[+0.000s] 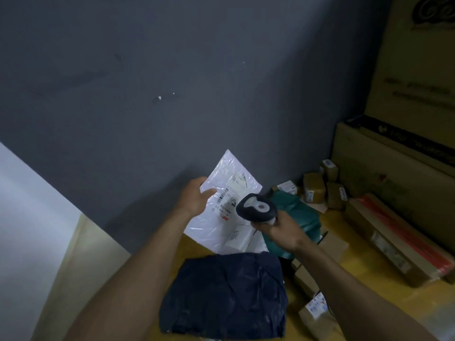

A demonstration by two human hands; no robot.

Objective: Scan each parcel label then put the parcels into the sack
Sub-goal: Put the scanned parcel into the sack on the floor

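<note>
My left hand [197, 196] grips the left edge of a white plastic mailer parcel [221, 225], held up with its label and barcode [225, 195] facing me. My right hand [280, 228] holds a black and grey barcode scanner [257, 206], whose head sits just right of the barcode and overlaps the parcel's label. A dark navy plastic parcel [224, 295] lies on the yellow surface below my hands. A green plastic parcel [299, 219] lies behind my right hand. No sack is in view.
Several small brown cardboard parcels [314, 188] lie at the right by the dark grey wall [172, 94]. A long box with a red strip [403, 239] and large cartons [394, 163] stand at far right. More small boxes [317, 313] lie by my right forearm.
</note>
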